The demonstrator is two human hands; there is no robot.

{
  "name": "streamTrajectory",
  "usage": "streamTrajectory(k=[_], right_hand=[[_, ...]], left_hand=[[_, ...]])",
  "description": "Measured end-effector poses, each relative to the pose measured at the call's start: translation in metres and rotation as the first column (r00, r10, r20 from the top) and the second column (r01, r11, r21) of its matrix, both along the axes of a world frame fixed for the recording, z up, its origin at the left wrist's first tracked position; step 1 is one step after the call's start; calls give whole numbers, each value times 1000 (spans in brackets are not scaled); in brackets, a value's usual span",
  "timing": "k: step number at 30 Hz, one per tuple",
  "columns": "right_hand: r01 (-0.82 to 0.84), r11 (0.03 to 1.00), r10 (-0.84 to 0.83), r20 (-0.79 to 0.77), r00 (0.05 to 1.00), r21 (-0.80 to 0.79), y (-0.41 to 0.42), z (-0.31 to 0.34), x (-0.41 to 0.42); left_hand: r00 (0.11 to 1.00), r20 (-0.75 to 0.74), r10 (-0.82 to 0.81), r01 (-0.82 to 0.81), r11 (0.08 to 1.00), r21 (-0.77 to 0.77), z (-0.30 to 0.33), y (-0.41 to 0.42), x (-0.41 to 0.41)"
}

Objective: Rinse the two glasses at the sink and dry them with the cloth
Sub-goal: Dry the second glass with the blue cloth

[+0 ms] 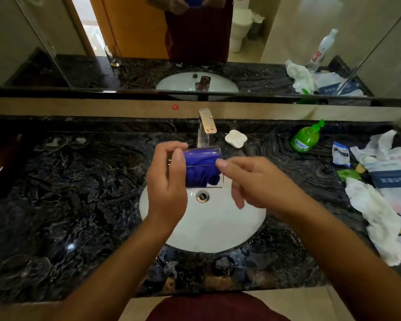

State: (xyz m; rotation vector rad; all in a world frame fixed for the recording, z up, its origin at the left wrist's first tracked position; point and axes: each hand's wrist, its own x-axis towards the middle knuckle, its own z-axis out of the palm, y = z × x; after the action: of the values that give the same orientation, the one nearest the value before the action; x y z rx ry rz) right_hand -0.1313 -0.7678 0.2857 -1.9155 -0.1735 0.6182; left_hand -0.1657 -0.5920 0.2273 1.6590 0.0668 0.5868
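Observation:
A clear glass point(203, 156) with a blue cloth point(200, 172) stuffed inside is held above the white sink basin point(218, 228), just in front of the faucet point(206, 126). My left hand point(167, 181) grips the glass from its left side, thumb on the near face. My right hand point(248, 181) holds the glass's right side with the thumb on it and the fingers curled below. A second clear glass point(23, 269) stands on the dark marble counter point(79, 193) at the front left, hard to make out.
A white soap dish point(236, 138) sits right of the faucet. A green soap pump bottle point(306, 137) stands further right, with packets, plastic bags and crumpled white tissue point(380, 218) along the counter's right side. A mirror runs along the back.

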Motion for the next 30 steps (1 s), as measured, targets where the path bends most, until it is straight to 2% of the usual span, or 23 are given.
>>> streamTrajectory(k=[2, 4, 7, 9, 11, 13, 15, 16, 18, 20, 24, 28, 29, 30], right_hand=[[-66, 997, 71, -149, 986, 43, 1, 2, 3], [-95, 986, 124, -227, 966, 135, 1, 1, 4], [-38, 958, 120, -272, 955, 286, 3, -2, 3], [41, 938, 45, -238, 970, 343, 7, -4, 0], [94, 940, -67, -93, 993, 329, 8, -4, -4], [63, 972, -118, 241, 963, 227, 8, -4, -9], [60, 997, -77, 590, 804, 49, 7, -7, -10], [80, 997, -45, 692, 720, -19, 5, -7, -7], [127, 990, -31, 788, 615, -61, -1, -3, -1], [154, 986, -39, 812, 582, -64, -8, 2, 2], [145, 969, 58, 752, 657, -201, -5, 0, 0], [154, 921, 142, 677, 722, -357, 9, -12, -8], [130, 921, 134, 613, 779, -366, 12, -12, -8], [80, 944, 90, 483, 871, -320, 13, -12, -8]], left_hand=[[992, 126, -8, -12, 987, 158, -4, 1, -4], [977, 210, -30, -25, 967, 254, -5, 1, -7], [958, 284, -42, -36, 964, 265, -3, 0, -6], [962, 267, -49, -13, 975, 223, -1, -2, -6], [991, 116, -70, 63, 996, 61, 5, -3, -5], [988, -113, -105, 84, 981, -174, 13, -3, 1], [953, -266, -144, 37, 928, -371, 18, -1, 10], [941, -303, -153, 17, 912, -410, 20, 1, 12], [929, -328, -171, 15, 904, -428, 27, 3, 14], [926, -324, -195, 26, 888, -459, 32, 7, 16], [927, -326, -185, 54, 926, -373, 29, 6, 17], [971, -162, -174, 144, 973, -179, 27, 5, 11], [978, -112, -178, 165, 980, -111, 26, 7, 12], [979, -68, -192, 187, 980, -66, 26, 9, 12]])
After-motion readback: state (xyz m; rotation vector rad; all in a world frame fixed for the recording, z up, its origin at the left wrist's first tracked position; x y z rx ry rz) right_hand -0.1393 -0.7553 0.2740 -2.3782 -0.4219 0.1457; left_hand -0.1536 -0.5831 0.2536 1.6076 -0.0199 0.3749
